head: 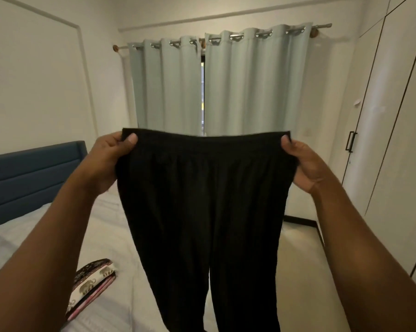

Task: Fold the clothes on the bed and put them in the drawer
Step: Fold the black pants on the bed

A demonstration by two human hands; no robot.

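Pinching waistband corners, left hand (111, 159) & right hand (300, 164) hold black soft-fabric trousers (207, 200) up mid-frame; legs hang straight down, long axis vertical, both hands equally near. White-sheeted bed (106, 236) lies lower left w/ folded elephant-print cloth (92, 283).

Two hands (109, 161) (302, 164), one trousers (202, 200), two curtains (164, 85) (247, 80)

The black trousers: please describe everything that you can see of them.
The black trousers look like soft, thin, plain cloth. They are unfolded and hang upright in the air, waist up; the two legs part lower down and run out of view. The gathered waistband is stretched wide: the left hand pinches one corner, the right hand the other. They hang in front of the curtains, beside the bed.
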